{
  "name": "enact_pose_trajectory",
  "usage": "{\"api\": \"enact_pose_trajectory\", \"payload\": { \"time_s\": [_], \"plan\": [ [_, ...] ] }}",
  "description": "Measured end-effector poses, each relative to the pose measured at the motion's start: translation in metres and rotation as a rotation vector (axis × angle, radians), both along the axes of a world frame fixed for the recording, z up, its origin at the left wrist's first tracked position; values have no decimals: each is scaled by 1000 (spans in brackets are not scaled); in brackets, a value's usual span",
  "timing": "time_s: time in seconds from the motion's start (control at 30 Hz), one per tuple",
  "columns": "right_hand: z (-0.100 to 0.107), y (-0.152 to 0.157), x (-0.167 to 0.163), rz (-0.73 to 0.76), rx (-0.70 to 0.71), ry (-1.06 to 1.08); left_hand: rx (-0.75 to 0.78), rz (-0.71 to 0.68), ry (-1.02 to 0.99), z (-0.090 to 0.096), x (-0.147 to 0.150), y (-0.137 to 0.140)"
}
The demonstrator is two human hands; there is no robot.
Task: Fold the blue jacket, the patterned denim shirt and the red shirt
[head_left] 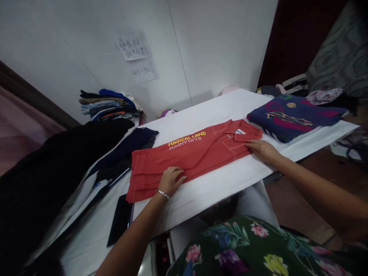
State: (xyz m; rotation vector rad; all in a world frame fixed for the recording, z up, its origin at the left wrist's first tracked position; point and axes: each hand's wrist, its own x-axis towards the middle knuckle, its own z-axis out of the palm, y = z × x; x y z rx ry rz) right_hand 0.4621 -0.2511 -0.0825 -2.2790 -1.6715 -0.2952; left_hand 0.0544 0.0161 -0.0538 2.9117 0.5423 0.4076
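Observation:
A red collared shirt lies folded lengthwise on the white table, its collar to the right. Yellow and white lettering, "MAGICAL LAND FUNNYTOYS", runs along it, and white stitching outlines a pocket. My left hand, with a bracelet at the wrist, rests on the shirt's near edge, fingers bent and a little apart. Near the collar, my right hand has its fingers closed at the shirt's near edge. The cloth under both hands is partly hidden.
A dark blue patterned garment lies folded on the white table at right. Dark clothes heap at left, behind them a folded stack. A black tablet-like object sits near my left forearm. Handwritten papers hang on the wall.

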Motion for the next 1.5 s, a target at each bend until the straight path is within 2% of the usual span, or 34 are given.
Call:
{"api": "enact_pose_trajectory", "payload": {
  "time_s": [0.1, 0.2, 0.3, 0.43, 0.6, 0.7, 0.83, 0.93, 1.07, 1.2, 1.33, 1.5],
  "plan": [
    [-1, -7, 8, -101, 54, -65, 41, -64, -76, -3, -4, 3],
    [1, -14, 14, -190, 47, -99, 67, -110, -79, -2, -8, 6],
    [3, -17, 17, -206, 7, -71, 57, -112, -89, -1, -10, 6],
    [1, -16, 18, -239, 27, -29, 30, -78, -136, -4, -10, 7],
    [1, -18, 22, -255, -15, -5, -53, -78, -218, -8, -12, 8],
    [8, -13, 15, -200, 29, -9, -61, -76, -228, -10, -13, 7],
    [18, 12, -25, 40, 160, 30, 5, -56, -178, -8, -11, 3],
    [16, 37, -61, 181, 81, 87, 77, -59, -72, -3, -10, -1],
    [3, 52, -81, 156, -105, 153, 135, -67, 38, 2, -17, -2],
    [-1, 48, -80, 136, -155, 199, 152, 1, 38, -1, -38, 2],
    [9, 51, -86, 119, -178, 239, 143, 40, -22, -3, -58, 6],
    [31, 88, -117, 248, -78, 208, 25, 96, -93, 7, -65, 5]
  ]
}}
